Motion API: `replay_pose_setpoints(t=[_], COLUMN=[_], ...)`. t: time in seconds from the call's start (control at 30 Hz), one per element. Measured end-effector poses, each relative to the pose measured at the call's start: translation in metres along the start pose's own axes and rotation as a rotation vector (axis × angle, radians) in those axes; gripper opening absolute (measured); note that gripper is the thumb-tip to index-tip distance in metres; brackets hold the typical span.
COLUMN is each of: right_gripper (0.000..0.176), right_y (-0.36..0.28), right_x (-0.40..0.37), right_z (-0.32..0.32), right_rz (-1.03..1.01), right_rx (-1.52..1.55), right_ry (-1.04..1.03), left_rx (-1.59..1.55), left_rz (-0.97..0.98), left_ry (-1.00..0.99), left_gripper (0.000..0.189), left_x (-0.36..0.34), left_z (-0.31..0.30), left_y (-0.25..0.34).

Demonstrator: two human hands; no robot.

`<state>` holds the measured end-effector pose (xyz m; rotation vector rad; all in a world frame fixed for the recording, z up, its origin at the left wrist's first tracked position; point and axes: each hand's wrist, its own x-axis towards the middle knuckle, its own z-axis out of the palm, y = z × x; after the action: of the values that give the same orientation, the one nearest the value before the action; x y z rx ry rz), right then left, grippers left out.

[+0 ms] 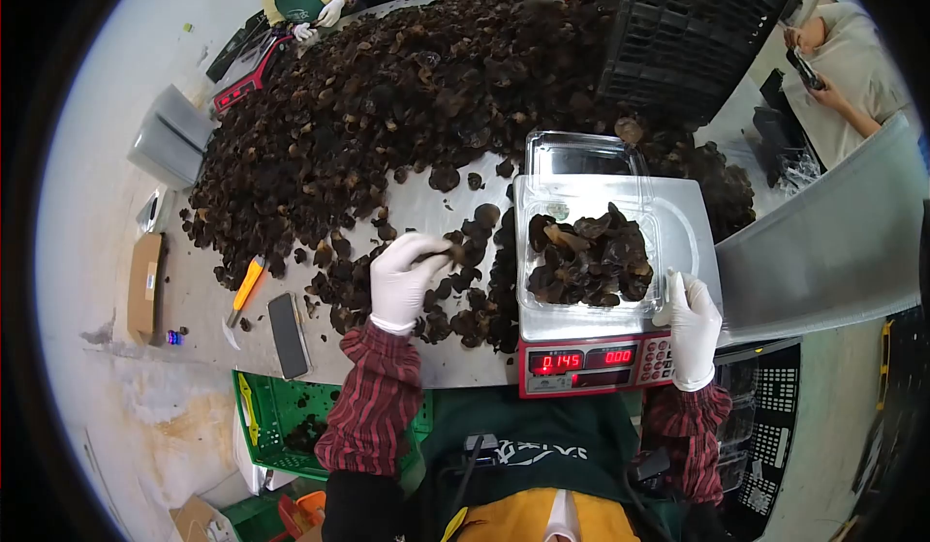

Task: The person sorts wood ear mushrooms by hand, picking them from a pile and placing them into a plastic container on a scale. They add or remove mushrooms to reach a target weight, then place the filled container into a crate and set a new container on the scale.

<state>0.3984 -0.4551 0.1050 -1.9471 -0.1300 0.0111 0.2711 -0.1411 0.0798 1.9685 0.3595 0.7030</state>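
My left hand (407, 276), in a white glove, pinches a small dark piece of wood ear mushroom (454, 250) above loose pieces on the metal table. A clear plastic box (656, 295) lies with its lid folded back on the scale (693, 222) and holds a heap of wood ear mushrooms (596, 256). At the box's right edge is my gloved right hand (694, 329), its thumb and fingers closed on the rim. Red digits on the scale's display (562, 360) read 0.145 and 0.00.
A large mushroom pile (387, 106) covers the table's back. A black crate (697, 38) stands back right. A phone (288, 335) and a yellow-handled knife (248, 285) lie at left. A green basket (281, 426) sits below. Co-workers stand across the table; another person (852, 77) is at right.
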Motion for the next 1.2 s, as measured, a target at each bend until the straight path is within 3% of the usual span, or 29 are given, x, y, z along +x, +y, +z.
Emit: replay_pose_setpoints(t=[0.1, 0.23, 0.3, 0.4, 0.5, 0.6, 0.77, 0.9, 0.97, 1.2], right_gripper=[0.020, 0.023, 0.022, 0.021, 0.020, 0.022, 0.024, 0.023, 0.024, 0.022], right_y=[-0.009, -0.001, 0.001, -0.012, -0.001, -0.007, 0.001, -0.010, -0.002, -0.001], right_x=[-0.001, 0.000, 0.002, -0.003, -0.001, -0.004, -0.002, -0.004, -0.003, -0.005], right_z=[0.003, 0.001, -0.005, -0.012, -0.010, -0.007, -0.009, -0.013, -0.011, -0.002], right_rz=[0.018, -0.054, -0.093, 0.028, -0.034, 0.011, -0.026, 0.088, 0.067, 0.020], right_rx=[0.013, -0.081, -0.109, -0.094, -0.118, -0.089, -0.061, -0.035, -0.036, -0.009], right_ry=[-0.007, -0.020, -0.003, -0.015, 0.025, -0.006, -0.002, 0.067, 0.092, 0.060], left_rx=[-0.140, 0.048, 0.050, -0.040, -0.071, -0.046, 0.274, 0.556, 0.534, 0.668], left_rz=[0.196, 0.511, 0.559, 0.503, 0.311, 0.311, 0.301, 0.126, -0.023, 0.122], left_ry=[-0.134, -0.428, -0.406, -0.273, -0.125, -0.042, -0.036, -0.168, -0.243, -0.361], left_gripper=[0.018, 0.020, 0.022, 0.027, 0.026, 0.026, 0.029, 0.041, 0.044, 0.064], left_x=[0.021, 0.035, 0.036, 0.036, 0.032, 0.028, 0.024, 0.031, 0.032, 0.027], left_z=[0.038, 0.094, 0.098, 0.079, 0.064, 0.057, 0.036, 0.005, 0.001, 0.045], left_y=[0.069, 0.080, 0.085, 0.085, 0.084, 0.068, 0.038, -0.038, -0.058, -0.070])
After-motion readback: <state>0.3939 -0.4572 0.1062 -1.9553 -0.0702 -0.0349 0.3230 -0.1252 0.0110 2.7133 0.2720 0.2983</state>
